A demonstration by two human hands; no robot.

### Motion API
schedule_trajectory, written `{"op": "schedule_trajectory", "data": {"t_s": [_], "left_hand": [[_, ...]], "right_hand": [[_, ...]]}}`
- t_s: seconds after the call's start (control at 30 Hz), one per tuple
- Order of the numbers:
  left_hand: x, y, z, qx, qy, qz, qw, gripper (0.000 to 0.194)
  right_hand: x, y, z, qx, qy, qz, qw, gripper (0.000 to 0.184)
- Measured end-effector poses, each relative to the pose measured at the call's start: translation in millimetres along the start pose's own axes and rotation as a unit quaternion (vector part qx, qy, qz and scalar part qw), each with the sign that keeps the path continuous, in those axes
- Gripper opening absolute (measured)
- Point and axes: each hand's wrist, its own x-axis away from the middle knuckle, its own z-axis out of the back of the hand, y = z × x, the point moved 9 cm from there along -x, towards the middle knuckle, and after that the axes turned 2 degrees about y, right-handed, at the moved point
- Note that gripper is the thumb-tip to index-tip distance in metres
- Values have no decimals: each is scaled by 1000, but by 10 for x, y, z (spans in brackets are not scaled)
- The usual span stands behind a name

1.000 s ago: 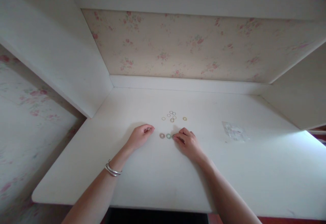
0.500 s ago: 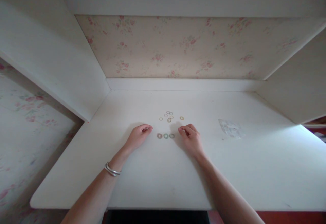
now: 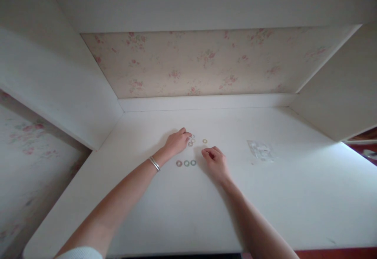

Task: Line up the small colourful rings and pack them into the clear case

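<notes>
My left hand [image 3: 177,141] reaches over the loose group of thin rings, its fingertips closed together at the group's left side. Whether a ring is between them is hidden. Just right of those fingertips, a thin silvery ring [image 3: 193,136] and gold-toned rings [image 3: 190,144] show, partly overlapping. My right hand [image 3: 217,165] rests on the table with curled fingers and thumb together, nothing visible in them. Between the hands and nearer me, a pinkish ring [image 3: 179,163], a green ring [image 3: 186,163] and a grey-green ring [image 3: 193,163] lie in a row.
A thicker gold ring [image 3: 205,141] lies apart, beyond my right fingertips. To the right are a crumpled clear plastic bag [image 3: 260,150] and a tiny brownish speck [image 3: 252,164]. The white tabletop [image 3: 176,216] ends at a low back ledge [image 3: 206,103] with side panels.
My right hand has let go of the grey-green ring and drawn back to the right. My left hand has moved forward and right to the thin rings. The view has tilted up slightly.
</notes>
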Motion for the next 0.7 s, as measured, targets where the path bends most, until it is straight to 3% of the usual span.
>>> {"op": "schedule_trajectory", "data": {"t_s": [0.27,0.7], "left_hand": [[-229,85,-99,-66,-34,-57,996,29],[-259,91,-177,-93,-84,-56,991,21]], "right_hand": [[-15,0,-9,7,-16,4,1000,26],[-8,-19,-13,5,-23,13,1000,27]]}}
